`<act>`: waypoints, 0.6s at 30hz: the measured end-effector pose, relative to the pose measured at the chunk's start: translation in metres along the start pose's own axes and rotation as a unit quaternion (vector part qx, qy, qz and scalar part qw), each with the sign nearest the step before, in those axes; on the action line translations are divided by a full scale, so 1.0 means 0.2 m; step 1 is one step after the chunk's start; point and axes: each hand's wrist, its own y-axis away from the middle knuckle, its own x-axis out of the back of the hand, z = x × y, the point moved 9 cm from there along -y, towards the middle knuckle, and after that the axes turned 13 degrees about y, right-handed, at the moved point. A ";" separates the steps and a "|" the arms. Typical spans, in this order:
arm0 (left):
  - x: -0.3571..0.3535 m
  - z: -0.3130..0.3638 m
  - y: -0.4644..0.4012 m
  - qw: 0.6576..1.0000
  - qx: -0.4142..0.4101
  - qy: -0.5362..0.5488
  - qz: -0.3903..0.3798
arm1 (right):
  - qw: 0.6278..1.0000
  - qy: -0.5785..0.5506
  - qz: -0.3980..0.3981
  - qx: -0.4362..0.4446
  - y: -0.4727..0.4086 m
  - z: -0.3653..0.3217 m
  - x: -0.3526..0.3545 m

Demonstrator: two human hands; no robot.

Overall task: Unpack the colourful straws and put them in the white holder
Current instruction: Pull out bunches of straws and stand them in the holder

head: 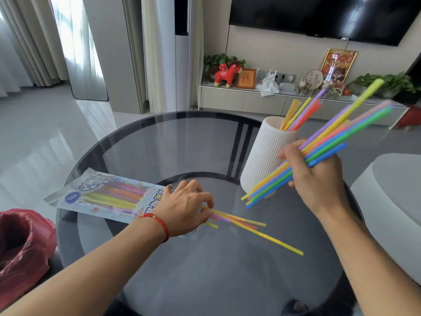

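Round glass table (159, 142) carries the white holder (262, 160), which already contains a few straws. Your right hand (319, 176) is clamped around a bundle of straws (337, 137), tilted beside the holder, likely for insertion. Your left hand (186, 206) presses the packet (102, 197) mouth, fingers bearing on the protruding straws (246, 222) and steadying it.

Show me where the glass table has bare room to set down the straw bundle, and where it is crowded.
Free: the far half of the glass table, behind the packet and left of the white holder; also the near edge, between the forearms. Crowded: the centre, where the left hand pins loose straws, and by the right hand gripping the bundle.
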 end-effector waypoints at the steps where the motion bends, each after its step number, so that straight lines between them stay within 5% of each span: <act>1: 0.00 0.00 0.00 1.000 0.001 0.003 -0.001 | 0.999 0.043 -0.014 0.016 0.00 -0.02 -0.04; 12: -0.04 -0.01 -0.01 1.000 0.006 0.009 0.010 | 0.983 0.092 -0.151 -0.043 0.10 0.09 -0.30; 18: -0.06 0.00 -0.01 1.000 0.008 0.025 0.016 | 0.984 0.073 -0.151 -0.058 0.13 0.11 -0.30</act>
